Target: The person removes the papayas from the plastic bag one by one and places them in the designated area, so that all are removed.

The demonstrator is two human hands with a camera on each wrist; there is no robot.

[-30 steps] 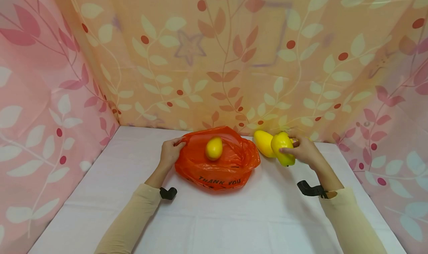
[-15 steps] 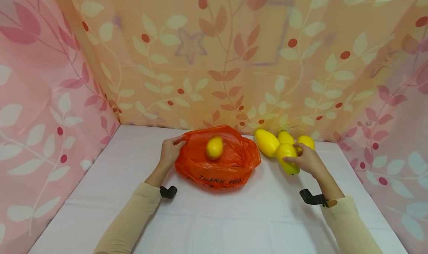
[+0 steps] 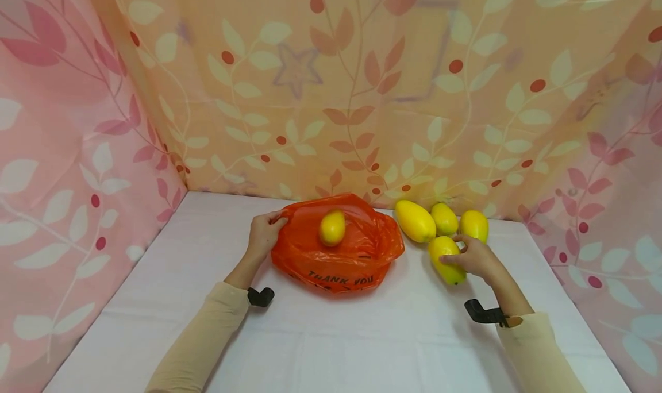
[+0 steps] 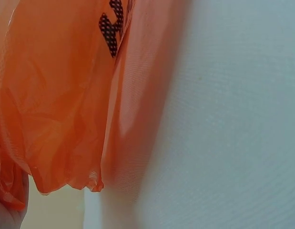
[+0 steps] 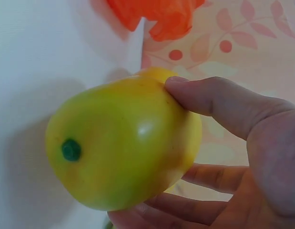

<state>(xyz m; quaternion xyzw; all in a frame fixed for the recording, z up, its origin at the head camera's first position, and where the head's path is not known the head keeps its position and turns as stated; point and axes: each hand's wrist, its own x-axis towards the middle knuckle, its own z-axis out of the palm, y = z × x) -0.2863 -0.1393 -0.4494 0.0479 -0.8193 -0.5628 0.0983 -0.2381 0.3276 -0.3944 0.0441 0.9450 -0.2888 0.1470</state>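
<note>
My left hand [image 3: 262, 236] pinches the left edge of an orange-red plastic bag [image 3: 331, 264] printed "THANK YOU". The bag lies spread on the table with its mouth agape, and a yellow mango [image 3: 332, 228] rests in it. In the left wrist view the bag's side [image 4: 66, 105] hangs in folds, with only a sliver of the hand showing. To the right of the bag, my right hand [image 3: 473, 259] grips a yellow-green mango [image 3: 446, 261]. The right wrist view shows that mango's dark green stem end [image 5: 71, 150], with my thumb on one side and fingers curled round the other.
Behind the held mango sit a long yellow mango [image 3: 415, 220], a smaller yellow-green one [image 3: 443, 219] and another yellow one [image 3: 474, 226]. They lie near the table's back edge, close to the floral curtain [image 3: 310, 94]. A white cloth [image 3: 331, 341] covers the table.
My right hand has drawn the mango toward the near side and slightly right, away from the other mangoes, which now show fully. The left hand and bag stay put.
</note>
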